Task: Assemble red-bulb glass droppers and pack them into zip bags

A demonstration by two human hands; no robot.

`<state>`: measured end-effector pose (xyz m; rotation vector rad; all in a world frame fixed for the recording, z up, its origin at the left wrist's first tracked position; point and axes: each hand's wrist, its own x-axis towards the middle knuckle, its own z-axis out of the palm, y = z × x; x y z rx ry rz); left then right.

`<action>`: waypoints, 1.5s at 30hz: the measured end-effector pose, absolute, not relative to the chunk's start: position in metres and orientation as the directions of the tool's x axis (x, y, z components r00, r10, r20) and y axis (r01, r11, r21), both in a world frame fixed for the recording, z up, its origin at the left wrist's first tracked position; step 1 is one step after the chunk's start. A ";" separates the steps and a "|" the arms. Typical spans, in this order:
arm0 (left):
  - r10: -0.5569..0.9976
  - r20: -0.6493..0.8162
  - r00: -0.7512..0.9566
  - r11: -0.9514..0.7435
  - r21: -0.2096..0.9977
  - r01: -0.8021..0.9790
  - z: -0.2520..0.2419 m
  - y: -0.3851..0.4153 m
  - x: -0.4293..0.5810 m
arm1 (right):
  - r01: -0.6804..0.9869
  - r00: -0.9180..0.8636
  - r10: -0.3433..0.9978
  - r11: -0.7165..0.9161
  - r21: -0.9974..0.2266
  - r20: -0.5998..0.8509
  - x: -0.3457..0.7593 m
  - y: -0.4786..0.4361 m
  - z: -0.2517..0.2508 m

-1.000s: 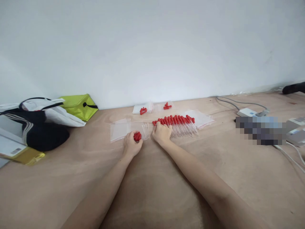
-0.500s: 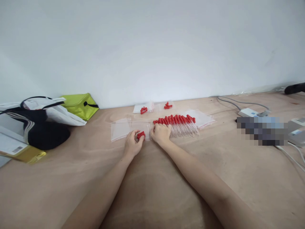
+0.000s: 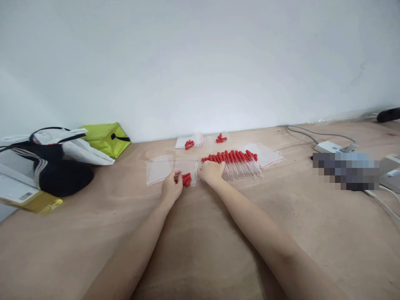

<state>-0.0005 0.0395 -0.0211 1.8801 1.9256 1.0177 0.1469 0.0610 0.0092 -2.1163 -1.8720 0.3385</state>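
At the far left, a dark cap (image 3: 64, 179) is seen beside a box (image 3: 17, 187), with a white bag (image 3: 84, 150) and a green bag (image 3: 106, 139) set by the wall (image 3: 200, 62). Next, clear sachets (image 3: 159, 170) are laid flat on the table (image 3: 200, 241). The left hand (image 3: 172, 186) is curled at the left side of a red bunch of droppers (image 3: 186, 180); whether they are gripped cannot be told. Farther back, two small red groups are laid, the left group (image 3: 189, 144) and the right group (image 3: 221, 138). The right hand (image 3: 211, 171) is placed over the left end of the dropper row (image 3: 240, 160), its fingertips hidden, so its grip cannot be told. Red bulbs are pointed away, clear stems toward the near side. More sachets (image 3: 271, 156) are stacked to the right, then a power strip (image 3: 328, 147).
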 end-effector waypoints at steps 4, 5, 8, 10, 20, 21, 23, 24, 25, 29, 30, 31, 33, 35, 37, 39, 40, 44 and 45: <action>0.951 0.273 -0.144 -0.070 0.645 0.761 -0.023 0.041 -0.001 | 0.917 0.130 0.991 -0.134 -0.376 -0.036 0.144 0.065 0.011; 0.950 0.276 -0.144 -0.073 0.648 0.758 -0.023 0.041 -0.001 | 0.918 0.126 0.991 -0.133 -0.374 -0.042 0.144 0.065 0.011; 0.945 0.296 -0.139 -0.098 0.662 0.743 -0.024 0.040 -0.001 | 0.926 0.098 0.995 -0.094 -0.367 -0.010 0.143 0.061 0.011; 0.941 0.309 -0.137 -0.114 0.673 0.731 -0.024 0.040 -0.001 | 0.934 0.072 0.995 -0.043 -0.355 0.068 0.147 0.056 0.010; 0.911 0.396 -0.115 -0.210 0.685 0.697 -0.030 0.043 -0.003 | 0.786 -0.220 0.852 0.443 -0.431 0.475 0.239 0.005 -0.027; 0.903 0.412 -0.123 -0.218 0.685 0.695 -0.030 0.042 -0.004 | 0.764 -0.224 0.831 0.474 -0.438 0.509 0.248 0.000 -0.031; 0.867 0.477 -0.145 -0.244 0.659 0.712 -0.027 0.039 -0.003 | 0.743 -0.208 0.791 0.511 -0.433 0.575 0.263 -0.009 -0.036; 0.839 0.524 -0.149 -0.264 0.631 0.729 -0.025 0.036 -0.001 | 0.740 -0.204 0.774 0.522 -0.424 0.599 0.268 -0.012 -0.037; 0.807 0.574 -0.142 -0.293 0.596 0.748 -0.022 0.032 0.001 | 0.741 -0.206 0.762 0.531 -0.411 0.614 0.272 -0.015 -0.037; 0.751 0.647 0.134 -0.524 0.461 0.716 -0.014 0.012 0.016 | 0.736 -0.269 0.750 0.565 -0.372 0.605 0.273 -0.021 -0.035; 0.744 0.617 0.255 -0.598 0.445 0.667 -0.013 0.008 0.021 | 0.734 -0.284 0.752 0.570 -0.370 0.595 0.272 -0.021 -0.034; 0.726 0.582 0.366 -0.658 0.435 0.614 -0.013 0.005 0.024 | 0.731 -0.295 0.755 0.573 -0.370 0.586 0.270 -0.020 -0.034; 0.688 0.510 0.517 -0.724 0.434 0.536 -0.013 0.000 0.030 | 0.726 -0.311 0.761 0.577 -0.375 0.569 0.269 -0.020 -0.034; 0.671 0.469 0.574 -0.741 0.430 0.516 -0.013 -0.002 0.032 | 0.723 -0.320 0.766 0.578 -0.379 0.558 0.268 -0.019 -0.034; 0.675 0.464 0.574 -0.737 0.398 0.546 -0.014 -0.002 0.034 | 0.720 -0.325 0.769 0.578 -0.383 0.550 0.268 -0.019 -0.032; 0.685 0.475 0.553 -0.723 0.343 0.600 -0.016 -0.001 0.036 | 0.714 -0.342 0.770 0.586 -0.385 0.538 0.267 -0.020 -0.031; 0.690 0.477 0.544 -0.713 0.317 0.626 -0.017 0.000 0.037 | 0.708 -0.357 0.768 0.593 -0.382 0.531 0.267 -0.021 -0.030; 0.714 0.477 0.512 -0.678 0.291 0.675 -0.019 0.001 0.044 | 0.690 -0.404 0.746 0.629 -0.360 0.529 0.265 -0.022 -0.028; 0.724 0.474 0.502 -0.668 0.300 0.681 -0.019 0.001 0.045 | 0.690 -0.409 0.741 0.633 -0.351 0.533 0.265 -0.022 -0.029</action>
